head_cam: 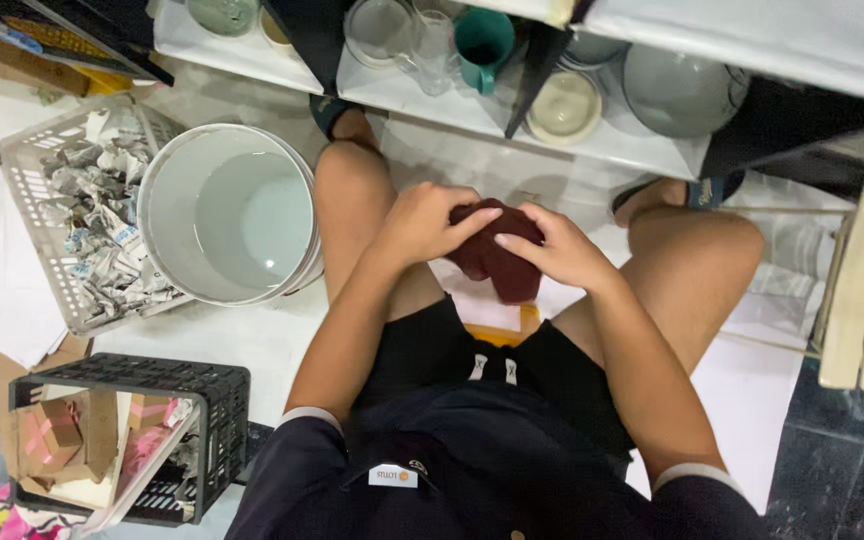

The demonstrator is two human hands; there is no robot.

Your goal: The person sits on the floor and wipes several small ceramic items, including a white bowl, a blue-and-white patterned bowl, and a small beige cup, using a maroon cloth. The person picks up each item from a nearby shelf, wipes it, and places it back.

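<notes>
Two hands, the left hand (422,222) and the right hand (555,247), close together on one dark red cloth (492,262). Left of the cloth stands one white bucket (227,212). Farther left of the bucket sit two baskets: one pale basket (27,180) of crumpled paper and one black crate (152,378). Beyond the cloth, one teal mug (483,42) sits on one white shelf (612,145).

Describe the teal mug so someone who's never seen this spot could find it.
Look at the white shelf at the top, beyond the person's knees. Among the clear glassware and pale bowls stands the teal mug, the only strongly coloured piece there.
</notes>
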